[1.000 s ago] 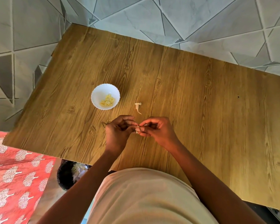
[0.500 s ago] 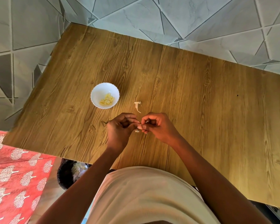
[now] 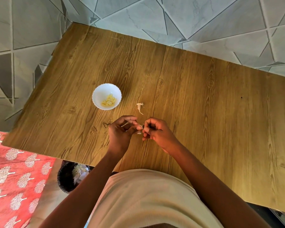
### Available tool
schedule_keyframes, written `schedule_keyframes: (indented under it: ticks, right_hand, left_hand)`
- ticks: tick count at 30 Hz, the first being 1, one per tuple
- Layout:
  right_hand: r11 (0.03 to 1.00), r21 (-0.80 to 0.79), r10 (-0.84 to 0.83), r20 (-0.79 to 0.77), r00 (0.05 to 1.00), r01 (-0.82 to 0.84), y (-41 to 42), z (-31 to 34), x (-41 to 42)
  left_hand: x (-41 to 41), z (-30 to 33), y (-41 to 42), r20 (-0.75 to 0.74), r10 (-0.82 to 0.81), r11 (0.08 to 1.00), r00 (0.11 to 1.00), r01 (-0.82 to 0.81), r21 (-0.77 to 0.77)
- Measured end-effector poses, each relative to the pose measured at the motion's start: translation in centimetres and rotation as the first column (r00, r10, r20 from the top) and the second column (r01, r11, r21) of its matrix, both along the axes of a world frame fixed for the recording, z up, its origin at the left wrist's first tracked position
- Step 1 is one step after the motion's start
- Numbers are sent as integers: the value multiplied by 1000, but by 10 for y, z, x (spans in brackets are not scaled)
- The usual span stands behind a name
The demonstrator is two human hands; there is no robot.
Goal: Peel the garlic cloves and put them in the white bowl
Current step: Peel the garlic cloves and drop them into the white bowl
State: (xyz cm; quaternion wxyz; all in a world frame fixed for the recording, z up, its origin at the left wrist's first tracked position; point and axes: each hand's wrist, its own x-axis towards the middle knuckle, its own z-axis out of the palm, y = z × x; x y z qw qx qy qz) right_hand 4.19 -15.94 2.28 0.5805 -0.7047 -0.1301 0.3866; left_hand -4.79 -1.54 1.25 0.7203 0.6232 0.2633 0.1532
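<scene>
Fingers (image 3: 139, 127) of both hands pinch one garlic clove (image 3: 141, 126) above the bench (image 3: 204, 104), peeling its skin; next, strip it clean and drop it in the white bowl (image 3: 106, 96) beyond, left.

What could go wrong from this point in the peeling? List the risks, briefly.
1. The garlic clove is small and pinched only between the fingertips of the left hand and right hand; it could slip onto the wooden table.
2. Loose skin already lies on the table: a peel scrap beyond the hands. More may scatter or land in the white bowl among the peeled cloves.
</scene>
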Motion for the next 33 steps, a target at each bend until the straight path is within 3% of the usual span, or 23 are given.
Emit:
schedule_keyframes:
  ticks: [4, 11, 17, 22, 30, 33]
  right_hand:
    - [999, -12, -31, 145, 989, 33, -1, -2, 2]
    - [1000, 6, -6, 211, 977, 5, 0, 2, 7]
    - [991, -121, 89, 314, 945, -53, 0, 4, 7]
    - [991, -132, 77, 451, 889, -18, 5, 3, -1]
    - [991, -111, -52, 232, 971, 80, 7, -3, -6]
    - [994, -88, -43, 233, 971, 65, 7, -3, -5]
  left_hand:
    - [0, -2, 2, -3, -22, 999, 1000, 22, 49]
    - [2, -4, 6, -2, -63, 992, 998, 63, 111]
    - [2, -2, 1, -25, -88, 995, 996, 89, 41]
    - [3, 1, -9, -34, -39, 997, 999, 37, -64]
    - [1, 3, -13, -62, 76, 990, 995, -83, -112]
    - [-2, -1, -9, -61, 55, 994, 997, -60, -90]
